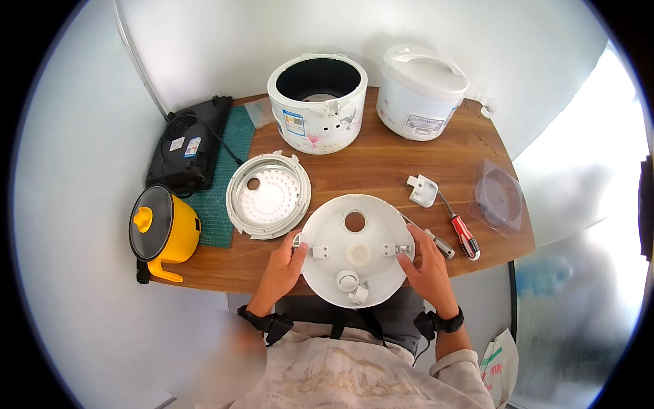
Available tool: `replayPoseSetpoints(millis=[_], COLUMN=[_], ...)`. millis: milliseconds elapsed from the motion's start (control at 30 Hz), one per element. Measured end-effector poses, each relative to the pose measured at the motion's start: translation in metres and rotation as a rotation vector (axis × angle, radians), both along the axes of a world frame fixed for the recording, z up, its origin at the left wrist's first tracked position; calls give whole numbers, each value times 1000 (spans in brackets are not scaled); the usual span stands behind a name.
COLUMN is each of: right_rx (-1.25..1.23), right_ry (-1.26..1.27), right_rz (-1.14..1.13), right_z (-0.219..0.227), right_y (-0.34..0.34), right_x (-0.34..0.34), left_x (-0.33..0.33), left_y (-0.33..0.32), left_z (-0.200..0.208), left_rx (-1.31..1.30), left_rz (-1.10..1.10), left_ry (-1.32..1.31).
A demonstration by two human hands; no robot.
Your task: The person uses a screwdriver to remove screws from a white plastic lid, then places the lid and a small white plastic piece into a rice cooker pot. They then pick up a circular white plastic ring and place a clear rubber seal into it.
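A round white rice cooker lid cover (327, 279) sits at the table's front edge, its hollow inside facing up. My left hand (283, 268) grips its left rim beside a small white bracket. On the opposite rim, my right hand (427, 270) has its thumb next to a metal-and-white bracket (396, 250). Two small round white plastic pieces (347, 280) lie in the lower part of the cover. Just left of it rests a white inner lid ring with a dimpled plate (272, 198). My fingers under the cover are partly hidden.
Behind stand an open rice cooker body (317, 126) and a closed rice cooker (419, 102). A red-handled screwdriver (464, 237), a grey-handled tool (441, 245), a white plastic part (424, 191) and a bagged clear ring (499, 195) lie right. Left are a yellow pot (178, 232) and black appliance (197, 129).
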State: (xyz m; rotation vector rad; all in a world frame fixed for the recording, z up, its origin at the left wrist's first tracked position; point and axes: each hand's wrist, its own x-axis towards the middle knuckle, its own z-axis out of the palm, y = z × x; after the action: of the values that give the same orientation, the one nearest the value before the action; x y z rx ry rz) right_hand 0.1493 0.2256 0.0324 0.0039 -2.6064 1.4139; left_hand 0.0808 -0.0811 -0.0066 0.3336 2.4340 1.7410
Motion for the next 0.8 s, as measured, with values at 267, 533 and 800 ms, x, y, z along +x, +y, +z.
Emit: replayPoseSetpoints(millis=[267,533,800], right_rx=[-101,-6,-132], right_ry=[17,10,-79], right_rz=[-53,-122,-191], right_z=[11,0,-3], right_y=[5,17,27], right_x=[2,11,19], left_x=[-17,-40,-64], left_y=[-42,-103,-131], left_z=[29,45,21], left_rx=[58,215,314], left_rz=[223,516,510], left_ry=[-148,-168,-198])
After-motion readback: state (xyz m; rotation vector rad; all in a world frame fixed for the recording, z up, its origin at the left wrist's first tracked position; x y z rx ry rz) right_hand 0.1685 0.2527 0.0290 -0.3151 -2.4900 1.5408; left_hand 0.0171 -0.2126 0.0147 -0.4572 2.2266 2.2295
